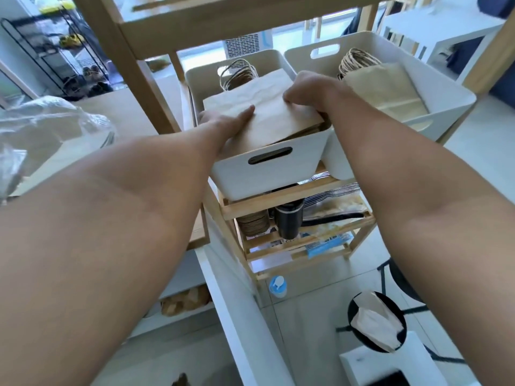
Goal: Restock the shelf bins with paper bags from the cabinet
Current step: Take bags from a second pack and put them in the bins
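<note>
On top of the near white bin (267, 174) lies a stack of brown paper bags (267, 115), flat, with its near edge sticking up a little over the bin's rim. The twisted paper handles (238, 75) of the bags poke up at the far end of the bin. The left hand (225, 121) rests on the left side of the stack, thumb laid straight across the top sheet; its other fingers go under or behind the stack and cannot be seen. The right hand (303, 90) is at the far right corner of the stack, fingers curled down over the edge and gripping it. The fingertips are tucked out of sight.

Just beside it, to the right, stands a second white bin (434, 107) with more brown bags (387, 90) lying inside, their string handles at the far end. Both bins sit on a wooden shelf (295, 201). Lower shelves hold a black bottle (288, 218), a stack of brown round things and some flat packets, all partly hidden by the bins and too blurry to name well.

At the left, a crinkly clear plastic bag (53, 126) lies on a counter, cut off by the picture's edge. Down on the floor is a black round stool (376, 321) with a pale bag on it. Both forearms fill much of the view and hide what is under them.
</note>
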Action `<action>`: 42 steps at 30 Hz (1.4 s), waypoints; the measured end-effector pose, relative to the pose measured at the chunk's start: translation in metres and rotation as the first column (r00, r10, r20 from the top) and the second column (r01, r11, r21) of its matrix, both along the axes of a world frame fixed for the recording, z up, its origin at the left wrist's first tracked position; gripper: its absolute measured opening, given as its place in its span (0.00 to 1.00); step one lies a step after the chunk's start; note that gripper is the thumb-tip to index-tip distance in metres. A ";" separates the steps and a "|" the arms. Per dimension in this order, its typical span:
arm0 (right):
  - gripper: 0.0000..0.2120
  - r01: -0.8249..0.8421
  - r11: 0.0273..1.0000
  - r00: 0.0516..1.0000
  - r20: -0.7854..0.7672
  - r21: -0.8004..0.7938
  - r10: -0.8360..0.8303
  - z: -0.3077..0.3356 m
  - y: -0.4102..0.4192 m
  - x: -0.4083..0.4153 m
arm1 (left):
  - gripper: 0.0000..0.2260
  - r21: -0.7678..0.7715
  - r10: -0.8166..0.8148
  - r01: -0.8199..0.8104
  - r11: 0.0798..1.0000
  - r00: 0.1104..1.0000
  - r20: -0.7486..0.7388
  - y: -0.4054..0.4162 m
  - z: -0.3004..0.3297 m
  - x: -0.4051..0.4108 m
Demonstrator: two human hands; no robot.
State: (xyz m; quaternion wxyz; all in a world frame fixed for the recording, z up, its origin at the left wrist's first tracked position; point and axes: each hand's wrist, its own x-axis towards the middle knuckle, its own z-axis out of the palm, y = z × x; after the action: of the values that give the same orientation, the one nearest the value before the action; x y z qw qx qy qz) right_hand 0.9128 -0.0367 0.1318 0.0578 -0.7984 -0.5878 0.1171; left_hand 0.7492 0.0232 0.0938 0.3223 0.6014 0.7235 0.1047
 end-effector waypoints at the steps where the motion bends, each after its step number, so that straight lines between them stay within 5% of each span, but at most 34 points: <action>1: 0.19 0.039 0.999 0.998 -0.040 0.022 -0.038 -0.003 0.005 0.002 | 0.56 -0.020 0.004 -0.004 1.000 1.000 -0.011 -0.003 -0.001 0.001; 8: 0.22 0.115 0.993 0.978 -0.182 0.033 -0.107 -0.024 0.004 -0.008 | 0.53 -0.053 -0.139 0.132 0.990 0.975 -0.171 -0.001 -0.024 0.002; 15: 0.22 0.175 0.980 0.977 -0.136 0.091 -0.162 -0.036 0.002 -0.020 | 0.31 0.048 -0.279 0.327 0.944 0.866 -0.415 -0.012 -0.021 0.001; 25: 0.21 0.256 0.941 0.966 -0.099 0.221 -0.240 -0.019 -0.020 -0.032 | 0.27 0.133 -0.433 0.495 0.859 0.840 -0.327 -0.038 0.004 -0.014; 31: 0.21 0.314 0.899 0.947 -0.041 0.306 -0.317 -0.003 -0.060 -0.061 | 0.24 0.167 -0.631 0.674 0.719 0.735 -0.250 -0.081 0.024 -0.032; 38: 0.19 0.480 0.820 0.868 -0.034 0.312 -0.495 -0.010 -0.111 -0.150 | 0.23 0.181 -0.833 0.888 0.424 0.460 -0.306 -0.121 0.030 -0.113; 42: 0.19 0.530 0.803 0.840 -0.034 0.272 -0.542 -0.017 -0.118 -0.214 | 0.24 0.157 -0.842 0.899 0.408 0.437 -0.316 -0.110 0.030 -0.190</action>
State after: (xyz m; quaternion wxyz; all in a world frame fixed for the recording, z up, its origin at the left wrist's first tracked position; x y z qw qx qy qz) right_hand 0.6986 -0.1545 0.1150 0.1837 -0.9186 -0.3499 -0.0033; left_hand 0.5596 -0.0867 0.1236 0.1635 0.9384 0.3033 -0.0266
